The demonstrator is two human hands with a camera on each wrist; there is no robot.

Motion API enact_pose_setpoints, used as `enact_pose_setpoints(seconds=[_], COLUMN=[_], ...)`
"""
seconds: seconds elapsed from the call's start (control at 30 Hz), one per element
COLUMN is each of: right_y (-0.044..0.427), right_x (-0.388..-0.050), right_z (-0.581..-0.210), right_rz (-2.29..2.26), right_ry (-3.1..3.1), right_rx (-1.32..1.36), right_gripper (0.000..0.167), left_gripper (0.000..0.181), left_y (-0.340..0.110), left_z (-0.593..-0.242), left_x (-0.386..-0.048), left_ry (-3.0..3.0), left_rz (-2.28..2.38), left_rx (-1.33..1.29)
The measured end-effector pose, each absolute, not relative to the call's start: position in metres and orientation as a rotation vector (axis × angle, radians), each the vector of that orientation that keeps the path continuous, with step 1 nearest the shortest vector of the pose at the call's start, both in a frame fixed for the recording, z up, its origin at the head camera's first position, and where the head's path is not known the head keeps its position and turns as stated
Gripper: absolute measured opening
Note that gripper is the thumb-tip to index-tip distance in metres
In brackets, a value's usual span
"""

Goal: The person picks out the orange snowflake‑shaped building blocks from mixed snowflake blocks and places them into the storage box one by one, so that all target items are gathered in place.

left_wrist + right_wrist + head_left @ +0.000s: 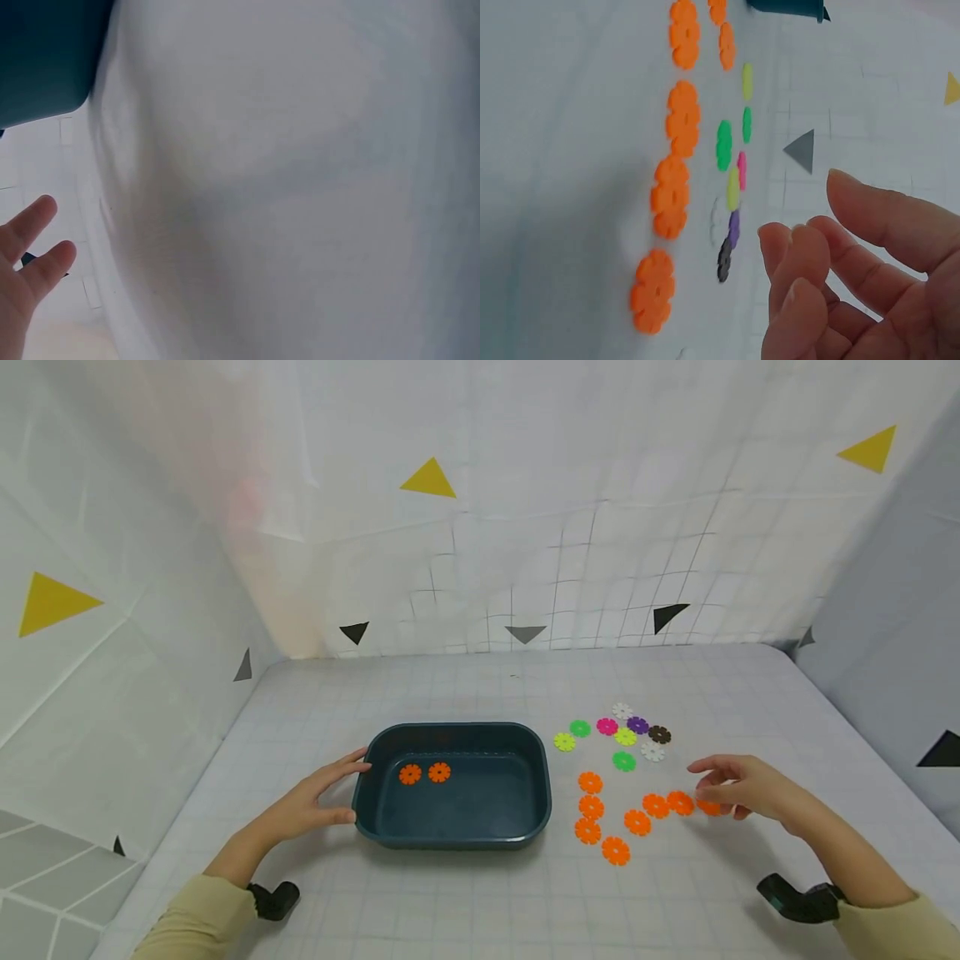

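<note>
A dark teal rectangular bin [453,842] stands on the table, with two orange flower-shaped discs [439,772] on its floor. My left hand [313,806] is at the bin's left side, fingers and thumb spread by the rim; whether they press on it I cannot tell. Several more orange discs [637,822] lie on the cloth right of the bin, in a bent line. Over the rightmost orange disc [652,292] hovers my right hand [750,789], its fingers loosely bent. No disc shows between those fingertips in the right wrist view.
Behind the orange line lies a loose group of discs: green [624,762], yellow [565,742], pink [607,727], purple [637,725], dark brown [660,734] and white [652,751]. White sheeting with yellow triangles [431,478] encloses the table's back and sides.
</note>
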State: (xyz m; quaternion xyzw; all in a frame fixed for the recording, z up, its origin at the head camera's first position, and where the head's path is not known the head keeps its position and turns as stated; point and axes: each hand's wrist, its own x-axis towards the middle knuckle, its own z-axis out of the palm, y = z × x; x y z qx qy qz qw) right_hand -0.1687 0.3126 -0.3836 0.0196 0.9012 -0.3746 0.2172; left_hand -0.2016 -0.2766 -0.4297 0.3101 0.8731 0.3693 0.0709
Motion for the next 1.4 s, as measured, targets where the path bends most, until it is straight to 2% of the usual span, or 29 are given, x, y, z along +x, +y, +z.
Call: enact_pose_setpoints(seconds=[0.27, 0.57, 0.83, 1.07, 1.4], right_y=[0.331, 0.340, 0.339, 0.335, 0.330], right_x=[-0.170, -0.172, -0.175, -0.180, -0.182], right_z=[-0.395, -0.410, -0.418, -0.425, -0.422], right_rz=[-1.028, -0.992, -0.932, -0.806, -0.706], right_ry=[2.473, 2.470, 2.526, 2.607, 2.658], right_rx=[0.125, 0.091, 0.065, 0.065, 0.047], right_gripper=[0.056, 0.047, 0.045, 0.037, 0.031], left_gripper=[0.062, 0.062, 0.062, 0.062, 0.062], left_y=[-0.277, -0.277, -0.277, -0.277, -0.276], left_z=[-0.429, -0.428, -0.428, -0.428, -0.427], left_x=[-0.201, -0.201, -0.202, -0.201, -0.201], left_ry=[2.625, 2.626, 2.623, 2.617, 2.612], left_rz=[1.113, 1.103, 1.101, 1.101, 1.109], left_rx=[0.930, 0.922, 0.912, 0.898, 0.897])
